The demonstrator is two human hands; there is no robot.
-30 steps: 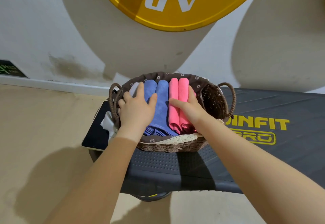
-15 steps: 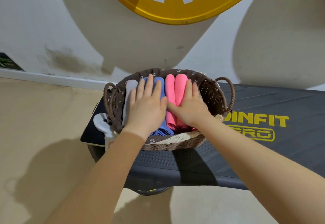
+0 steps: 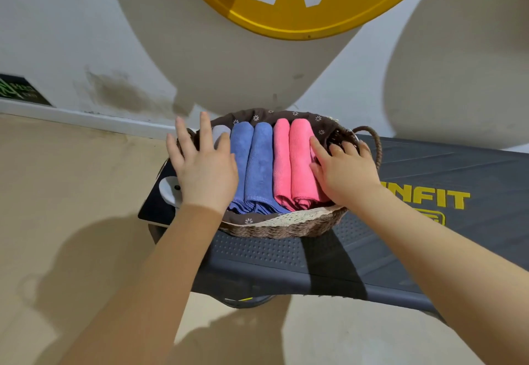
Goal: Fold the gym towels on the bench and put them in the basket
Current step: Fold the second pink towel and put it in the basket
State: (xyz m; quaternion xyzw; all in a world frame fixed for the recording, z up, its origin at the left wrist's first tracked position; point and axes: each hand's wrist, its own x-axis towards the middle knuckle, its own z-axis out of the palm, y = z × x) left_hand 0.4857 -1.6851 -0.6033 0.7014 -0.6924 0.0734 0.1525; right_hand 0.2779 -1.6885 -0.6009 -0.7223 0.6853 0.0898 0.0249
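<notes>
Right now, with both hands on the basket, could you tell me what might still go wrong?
1. The basket sits at the bench end; a sideways push from the left hand or right hand might slide it off.
2. The grey towel is squeezed against the rim and might ride up.
</notes>
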